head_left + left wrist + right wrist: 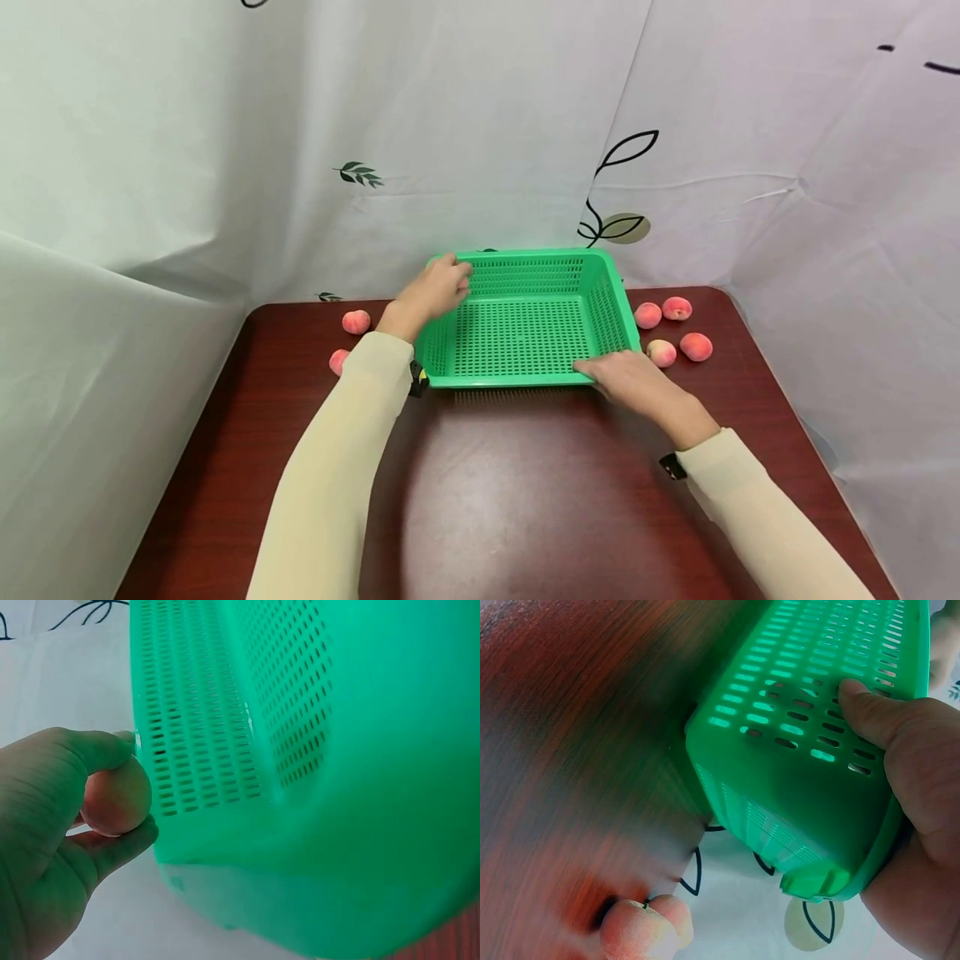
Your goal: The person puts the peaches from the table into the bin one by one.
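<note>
A green plastic basket (517,381) with slotted walls and floor sits at the far middle of the table, with nothing in it. At its left end my left hand (435,290) pinches a peach (118,798) between thumb and fingers, right beside the basket's edge. My right hand (626,379) grips the near rim close to the right corner. In the right wrist view the thumb (866,712) lies against the slotted wall, while the other fingers are mostly hidden.
Several loose peaches (696,347) lie to the right of the basket. Further peaches (356,322) lie at the left, one partly behind the sleeve. A dark red-brown table (480,492) reaches back to a white patterned curtain (487,125), which hangs along its sides too.
</note>
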Demonstrator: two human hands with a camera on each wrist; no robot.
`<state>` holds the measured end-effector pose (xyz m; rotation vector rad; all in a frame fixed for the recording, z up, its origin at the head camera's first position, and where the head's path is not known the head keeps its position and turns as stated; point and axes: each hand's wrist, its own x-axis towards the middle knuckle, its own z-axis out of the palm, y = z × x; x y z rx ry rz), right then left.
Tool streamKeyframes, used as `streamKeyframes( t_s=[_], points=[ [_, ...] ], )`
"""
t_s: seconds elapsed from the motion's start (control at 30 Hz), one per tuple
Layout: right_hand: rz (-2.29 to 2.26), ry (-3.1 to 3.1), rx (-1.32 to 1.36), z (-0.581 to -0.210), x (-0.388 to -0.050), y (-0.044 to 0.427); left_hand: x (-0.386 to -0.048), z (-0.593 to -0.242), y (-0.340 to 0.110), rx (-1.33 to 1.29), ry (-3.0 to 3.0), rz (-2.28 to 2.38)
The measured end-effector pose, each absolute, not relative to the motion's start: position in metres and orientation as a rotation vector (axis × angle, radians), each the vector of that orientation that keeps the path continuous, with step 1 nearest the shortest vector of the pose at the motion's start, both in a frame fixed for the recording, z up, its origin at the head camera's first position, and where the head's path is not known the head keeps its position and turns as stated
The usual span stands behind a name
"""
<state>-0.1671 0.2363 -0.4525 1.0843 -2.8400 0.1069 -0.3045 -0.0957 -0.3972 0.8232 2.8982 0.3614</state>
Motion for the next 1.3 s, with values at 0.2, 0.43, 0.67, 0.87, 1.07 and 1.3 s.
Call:
streamKeyframes(
  t_s=[0.2, 0.43, 0.67, 0.87, 1.07, 1.3],
  points=[
    [0.092, -2.821, 1.08, -0.453, -0.167, 0.235, -0.309, -0.401, -0.092, 0.806, 2.86, 0.368],
    [0.074, -2.811, 1.079, -0.454, -0.167, 0.235, -0.311, -0.399, -0.086, 0.806, 2.844, 0.409],
    [0.073, -2.802, 1.081, -0.453, -0.166, 0.236, -0.315, -0.385, -0.08, 0.841, 2.856, 0.42],
    [0.076, -2.803, 1.085, -0.455, -0.168, 0.235, -0.32, -0.386, -0.079, 0.857, 2.851, 0.364],
    [0.076, -2.82, 1.073, -0.456, -0.168, 0.235, -0.328, -0.393, -0.075, 0.862, 2.818, 0.33],
    [0.07, -2.805, 1.077, -0.456, -0.168, 0.235, -0.337, -0.402, -0.064, 0.851, 2.74, 0.25]
  ],
)
